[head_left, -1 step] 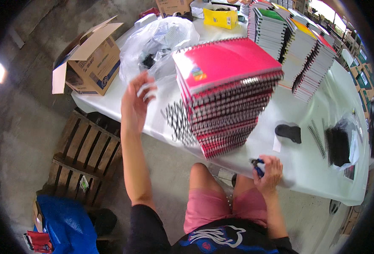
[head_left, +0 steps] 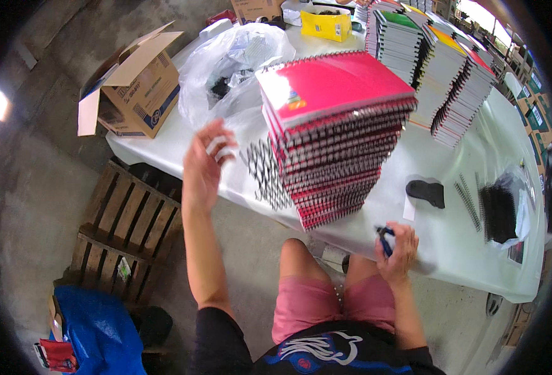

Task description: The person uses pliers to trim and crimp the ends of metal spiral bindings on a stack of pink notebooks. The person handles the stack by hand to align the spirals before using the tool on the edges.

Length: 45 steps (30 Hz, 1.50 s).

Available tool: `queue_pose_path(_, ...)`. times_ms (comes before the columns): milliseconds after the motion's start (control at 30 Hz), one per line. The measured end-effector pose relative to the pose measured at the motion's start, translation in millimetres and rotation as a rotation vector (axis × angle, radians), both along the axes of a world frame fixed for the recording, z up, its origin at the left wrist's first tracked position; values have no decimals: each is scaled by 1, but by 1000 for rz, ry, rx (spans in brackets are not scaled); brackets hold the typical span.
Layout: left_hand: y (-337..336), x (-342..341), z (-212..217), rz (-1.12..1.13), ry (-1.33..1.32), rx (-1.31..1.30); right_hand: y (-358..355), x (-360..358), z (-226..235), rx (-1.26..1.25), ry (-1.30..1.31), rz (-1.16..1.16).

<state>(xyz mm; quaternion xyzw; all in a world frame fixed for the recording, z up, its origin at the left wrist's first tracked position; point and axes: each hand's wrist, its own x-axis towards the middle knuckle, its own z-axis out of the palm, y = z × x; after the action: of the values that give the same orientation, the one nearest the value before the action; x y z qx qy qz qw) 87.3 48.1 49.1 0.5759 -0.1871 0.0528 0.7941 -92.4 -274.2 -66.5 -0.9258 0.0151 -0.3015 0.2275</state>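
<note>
A tall stack of spiral-bound notebooks (head_left: 345, 150) with red covers stands at the table's near edge, its coil edges turned toward me. Left of that stack, my left hand (head_left: 206, 164) hangs in the air with its fingers apart, holding nothing. Several loose black spiral coils (head_left: 266, 175) lie between this hand and the notebooks. My right hand (head_left: 400, 253) is closed around small blue-handled pliers (head_left: 385, 239), whose dark jaws point up and to the left. It is just over the near table edge, right of the stack.
On the white table (head_left: 363, 240) are a clear plastic bag (head_left: 238, 56), a yellow packet (head_left: 325, 26), more notebook stacks (head_left: 441, 69), a black pouch-like item (head_left: 426, 195) and a bag of black coils (head_left: 500, 214). At left are an open carton (head_left: 141, 94) and a wooden pallet (head_left: 126, 231).
My left hand has come down slightly and a little to the right, nearer the stack. My right hand has risen slightly with the pliers still in it.
</note>
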Motion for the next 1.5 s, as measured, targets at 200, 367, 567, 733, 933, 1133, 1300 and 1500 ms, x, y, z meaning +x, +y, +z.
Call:
queue_pose_path(200, -47, -97, -33, 45, -7, 33, 44, 8, 62, -42, -18, 232)
queue_pose_path(367, -77, -99, -31, 268, -34, 57, 81, 16, 78, 13, -38, 236)
queue_pose_path(567, -78, -87, -49, 406, 33, 83, 92, 19, 73, -74, -88, 136)
queue_pose_path(733, -77, -87, -47, 375, 45, 54, 96, 23, 77, -95, -169, 133)
queue_pose_path(933, -80, -90, -48, 411, 25, 12, 102, 26, 81, -125, -81, 119)
queue_pose_path(1133, -80, -87, -54, 376, -5, -56, 104, 30, 81, -64, -54, 147)
queue_pose_path(1300, -80, -89, -53, 370, 6, -72, 107, 38, 72, -30, -100, 180)
queue_pose_path(1500, -81, -87, -56, 346, 8, -67, 100, 43, 73, 18, 156, 169)
